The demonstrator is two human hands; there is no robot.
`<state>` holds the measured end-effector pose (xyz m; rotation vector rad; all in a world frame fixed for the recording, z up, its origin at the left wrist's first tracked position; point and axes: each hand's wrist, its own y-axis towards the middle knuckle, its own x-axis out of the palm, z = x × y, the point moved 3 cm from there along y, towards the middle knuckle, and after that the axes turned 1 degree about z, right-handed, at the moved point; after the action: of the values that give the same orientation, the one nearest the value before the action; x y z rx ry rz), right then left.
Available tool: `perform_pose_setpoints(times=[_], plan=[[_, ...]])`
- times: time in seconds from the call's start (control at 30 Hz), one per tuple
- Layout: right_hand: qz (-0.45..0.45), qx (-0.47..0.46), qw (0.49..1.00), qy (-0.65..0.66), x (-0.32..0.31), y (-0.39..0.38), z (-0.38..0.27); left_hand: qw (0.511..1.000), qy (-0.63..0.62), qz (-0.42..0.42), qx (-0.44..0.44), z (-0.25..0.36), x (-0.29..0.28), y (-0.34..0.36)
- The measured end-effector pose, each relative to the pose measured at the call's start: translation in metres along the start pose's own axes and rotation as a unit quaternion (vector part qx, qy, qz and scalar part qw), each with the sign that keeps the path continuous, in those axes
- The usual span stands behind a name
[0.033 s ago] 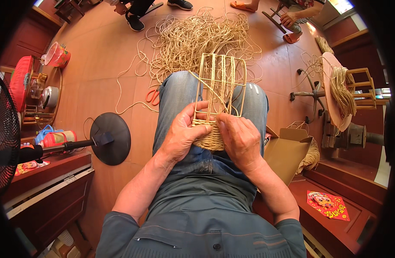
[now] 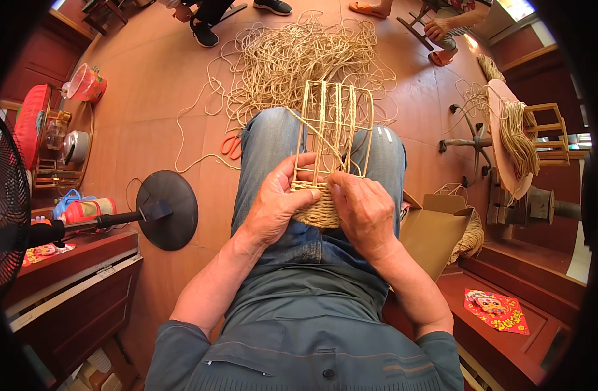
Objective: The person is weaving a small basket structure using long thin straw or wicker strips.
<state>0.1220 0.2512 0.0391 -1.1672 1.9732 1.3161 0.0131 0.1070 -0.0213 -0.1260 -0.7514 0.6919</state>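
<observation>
A half-woven basket (image 2: 317, 216) rests in my lap between my thighs. Its lower end is closed with tight rows of tan twisted cord, while bare cord-wrapped bars of the frame (image 2: 339, 98) stretch away past my knees. My left hand (image 2: 271, 203) is closed around the left side, thumb on the top woven rows and fingers reaching in among the bars. At the right edge of the weave, my right hand (image 2: 364, 212) has its fingers pinched together on the cord (image 2: 324, 142), which slants across the bars toward them. Those fingertips are partly hidden.
A tangled heap of cord (image 2: 299, 62) lies on the floor beyond my knees, with orange-handled scissors (image 2: 231, 146) nearer. A fan's round base (image 2: 167, 218) stands left. To the right are an open cardboard box (image 2: 432, 231) and a cord bundle (image 2: 517, 133). Other people sit at the far side.
</observation>
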Motion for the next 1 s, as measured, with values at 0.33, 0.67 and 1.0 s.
perform_pose_setpoints(times=[0.33, 0.67, 1.0], plan=[[0.021, 0.018, 1.0, -0.012, 0.001, -0.004, -0.002, 1.0, -0.015, -0.01, 0.021, -0.002, 0.002, 0.001], [0.019, 0.058, 0.995, 0.079, -0.007, 0.006, -0.006, 0.999, -0.015, -0.023, 0.027, 0.006, 0.003, 0.003], [-0.124, 0.036, 0.99, 0.061, -0.019, 0.02, -0.005, 0.998, -0.033, -0.05, 0.022, -0.008, -0.002, 0.003]])
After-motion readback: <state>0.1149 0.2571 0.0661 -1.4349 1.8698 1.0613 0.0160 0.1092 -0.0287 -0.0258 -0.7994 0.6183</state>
